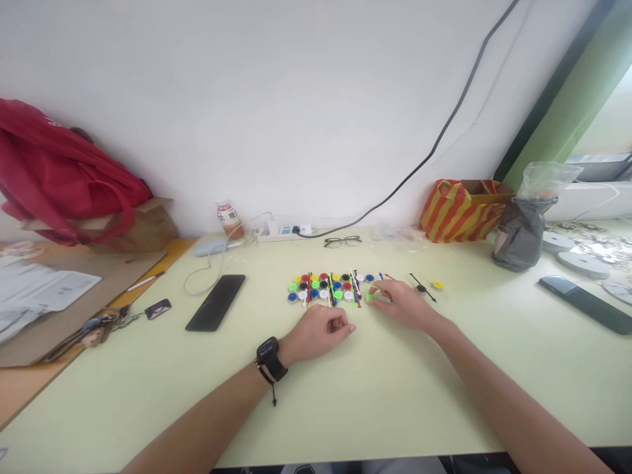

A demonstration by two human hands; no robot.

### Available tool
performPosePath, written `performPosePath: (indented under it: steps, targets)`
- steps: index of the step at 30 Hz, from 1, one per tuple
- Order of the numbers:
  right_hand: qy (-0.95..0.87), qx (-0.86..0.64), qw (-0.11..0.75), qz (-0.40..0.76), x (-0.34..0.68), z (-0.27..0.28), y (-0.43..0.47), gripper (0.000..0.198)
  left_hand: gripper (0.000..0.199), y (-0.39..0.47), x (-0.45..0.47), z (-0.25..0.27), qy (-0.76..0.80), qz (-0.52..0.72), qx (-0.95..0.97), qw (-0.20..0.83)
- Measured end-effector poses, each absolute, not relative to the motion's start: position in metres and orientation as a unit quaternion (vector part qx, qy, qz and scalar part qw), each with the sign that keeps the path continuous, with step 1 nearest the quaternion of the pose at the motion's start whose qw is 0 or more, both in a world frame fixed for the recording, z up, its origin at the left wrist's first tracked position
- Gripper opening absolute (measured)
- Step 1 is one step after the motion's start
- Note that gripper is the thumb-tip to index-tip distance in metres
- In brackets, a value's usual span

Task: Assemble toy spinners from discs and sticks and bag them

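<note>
I have the right hand at the right end of the discs, thumb and fingertips drawn narrow at a green disc; from here I cannot tell whether they pinch it. My left hand is loosely curled, low over the desk, on the near-edge side of the discs; I cannot tell whether anything sits inside the curl. The discs lie in mixed-colour rows between that hand and the desk's far edge, with thin sticks set lengthwise between groups. Right of my right hand I see a black arrow, slanted, and a yellow disc beside it. Glasses rest by the far edge; a black phone lies toward the left edge.
</note>
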State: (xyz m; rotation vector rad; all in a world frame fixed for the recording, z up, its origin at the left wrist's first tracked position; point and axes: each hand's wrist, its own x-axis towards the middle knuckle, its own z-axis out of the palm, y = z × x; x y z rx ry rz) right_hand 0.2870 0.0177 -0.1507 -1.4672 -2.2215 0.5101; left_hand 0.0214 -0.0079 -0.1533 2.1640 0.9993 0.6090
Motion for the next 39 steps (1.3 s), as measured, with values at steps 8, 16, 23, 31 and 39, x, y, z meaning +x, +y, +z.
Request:
performPosePath:
  steps: [8, 16, 23, 31, 39]
  targets:
    - [-0.834, -0.415, 0.196, 0.306, 0.275, -0.136, -0.002, 0.018, 0.036, -0.007, 0.018, -0.149, 0.371, 0.246, 0.824, 0.351]
    - [-0.824, -0.340, 0.243, 0.382, 0.249, -0.135, -0.020, 0.019, 0.030, -0.005, 0.014, -0.142, 0.319, 0.217, 0.857, 0.341]
    - [-0.793, -0.379, 0.259, 0.400, 0.247, -0.132, -0.019, 0.018, 0.033, 0.001, 0.010, -0.140, 0.307, 0.234, 0.773, 0.504]
    - [-0.755, -0.371, 0.330, 0.427, 0.252, -0.129, -0.022, 0.037, 0.037, 0.009, 0.010, -0.149, 0.326, 0.340, 0.625, 0.622]
    - [-0.720, -0.356, 0.397, 0.445, 0.243, -0.140, -0.018, 0.029, 0.042, 0.011, 0.011, -0.158, 0.341, 0.348, 0.626, 0.608]
